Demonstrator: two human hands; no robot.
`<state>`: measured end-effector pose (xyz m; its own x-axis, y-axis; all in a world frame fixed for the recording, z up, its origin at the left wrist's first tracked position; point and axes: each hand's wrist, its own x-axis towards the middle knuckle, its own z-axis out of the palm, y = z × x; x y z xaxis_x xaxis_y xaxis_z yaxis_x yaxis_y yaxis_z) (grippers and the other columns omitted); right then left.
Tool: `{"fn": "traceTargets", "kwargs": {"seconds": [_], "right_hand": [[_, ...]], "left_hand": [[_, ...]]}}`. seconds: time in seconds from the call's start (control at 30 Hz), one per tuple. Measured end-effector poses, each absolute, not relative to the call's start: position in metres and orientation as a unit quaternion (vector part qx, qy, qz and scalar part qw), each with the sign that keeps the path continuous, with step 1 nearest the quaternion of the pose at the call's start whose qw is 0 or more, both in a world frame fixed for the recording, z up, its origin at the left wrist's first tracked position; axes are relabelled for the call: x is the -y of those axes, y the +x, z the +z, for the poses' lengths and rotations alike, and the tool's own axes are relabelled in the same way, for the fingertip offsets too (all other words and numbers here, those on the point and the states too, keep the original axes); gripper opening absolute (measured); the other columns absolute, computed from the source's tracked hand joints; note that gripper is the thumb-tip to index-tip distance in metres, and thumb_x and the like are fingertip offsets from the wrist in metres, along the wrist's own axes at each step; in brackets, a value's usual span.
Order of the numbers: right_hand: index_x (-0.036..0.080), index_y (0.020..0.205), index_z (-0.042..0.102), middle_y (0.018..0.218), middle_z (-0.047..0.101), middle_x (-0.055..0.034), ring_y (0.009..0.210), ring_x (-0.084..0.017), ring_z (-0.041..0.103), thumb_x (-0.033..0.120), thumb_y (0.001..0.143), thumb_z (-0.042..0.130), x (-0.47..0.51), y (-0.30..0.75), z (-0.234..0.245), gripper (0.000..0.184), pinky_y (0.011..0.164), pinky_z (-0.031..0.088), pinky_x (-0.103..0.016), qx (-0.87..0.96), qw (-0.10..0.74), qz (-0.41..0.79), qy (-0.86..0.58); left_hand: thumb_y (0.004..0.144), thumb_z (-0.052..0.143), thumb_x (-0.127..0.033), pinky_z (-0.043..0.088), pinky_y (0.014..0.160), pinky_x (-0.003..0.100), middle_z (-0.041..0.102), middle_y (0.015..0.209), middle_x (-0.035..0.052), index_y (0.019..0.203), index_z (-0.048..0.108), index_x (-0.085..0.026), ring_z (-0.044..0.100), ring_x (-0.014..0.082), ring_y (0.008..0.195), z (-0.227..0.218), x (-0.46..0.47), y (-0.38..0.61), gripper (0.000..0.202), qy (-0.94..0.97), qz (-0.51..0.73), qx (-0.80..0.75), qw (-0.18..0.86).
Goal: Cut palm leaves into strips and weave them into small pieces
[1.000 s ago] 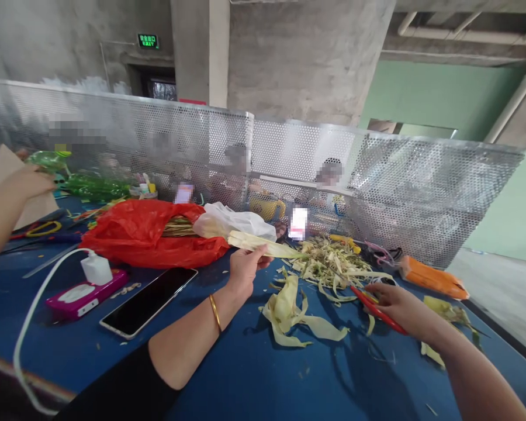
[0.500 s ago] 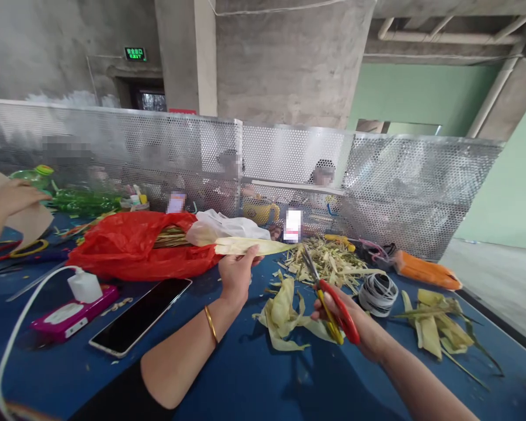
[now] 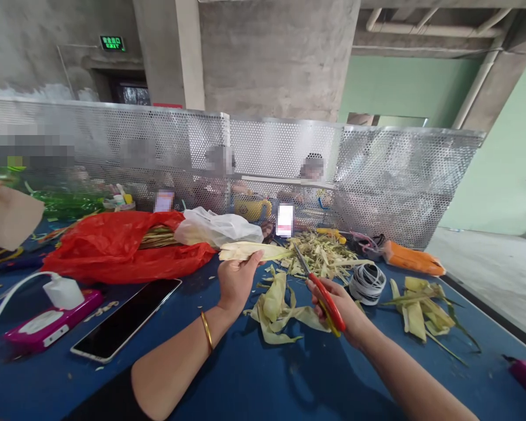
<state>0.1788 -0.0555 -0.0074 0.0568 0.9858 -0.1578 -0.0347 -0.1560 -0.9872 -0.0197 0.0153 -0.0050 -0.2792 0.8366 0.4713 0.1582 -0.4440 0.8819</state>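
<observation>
My left hand [image 3: 238,282] pinches a pale corn husk [image 3: 249,251] between thumb and fingers, its narrow end pointing right. In my right hand [image 3: 335,310] is a pair of scissors [image 3: 319,286] with red and yellow handles. The blades reach up to the husk's narrow tip and look closed or nearly so; whether they touch it I cannot tell. Just beyond lies a heap of cut husk scraps [image 3: 322,251]. Loose crumpled husks [image 3: 275,304] rest on the blue table [image 3: 263,380] between my forearms, and more flat husks [image 3: 423,310] lie at the right.
A red plastic bag [image 3: 114,245] with dried stalks, a black phone [image 3: 127,321] and a purple power strip [image 3: 55,318] are at the left. A wire roll [image 3: 367,283] and an orange package [image 3: 414,258] sit right. Behind stands a perforated metal screen [image 3: 284,146]. Another person holds brown card [image 3: 11,213].
The scissor blades have swung closer together at the husk's tip. The whole view has shifted a little to the right. The other person's hand at the left has moved mostly out of view.
</observation>
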Motion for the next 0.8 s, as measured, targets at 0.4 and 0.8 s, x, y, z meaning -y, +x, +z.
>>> {"fn": "traceTargets", "kwargs": {"seconds": [0.4, 0.8], "right_hand": [[0.018, 0.072, 0.055, 0.053, 0.047, 0.0084, 0.035, -0.004, 0.04, 0.048, 0.06, 0.08, 0.052, 0.181, -0.004, 0.041, 0.033, 0.031, -0.017, 0.421, 0.474, 0.508, -0.584], [0.017, 0.074, 0.056, 0.064, 0.052, 0.0047, 0.041, -0.006, 0.045, 0.062, 0.065, 0.071, 0.056, 0.187, 0.001, 0.048, 0.041, 0.031, -0.02, 0.51, 0.441, 0.467, -0.572]], "left_hand": [[0.072, 0.069, -0.041, 0.056, 0.067, 0.03, 0.072, 0.06, 0.0023, 0.06, 0.073, -0.019, 0.07, 0.0216, 0.061, -0.015, -0.028, -0.022, 0.025, 0.527, 0.663, -0.458, 0.271], [0.071, 0.069, -0.04, 0.056, 0.07, 0.03, 0.073, 0.063, 0.0035, 0.063, 0.073, -0.017, 0.071, 0.0218, 0.065, -0.007, -0.034, -0.029, 0.024, 0.512, 0.68, -0.452, 0.266]]}}
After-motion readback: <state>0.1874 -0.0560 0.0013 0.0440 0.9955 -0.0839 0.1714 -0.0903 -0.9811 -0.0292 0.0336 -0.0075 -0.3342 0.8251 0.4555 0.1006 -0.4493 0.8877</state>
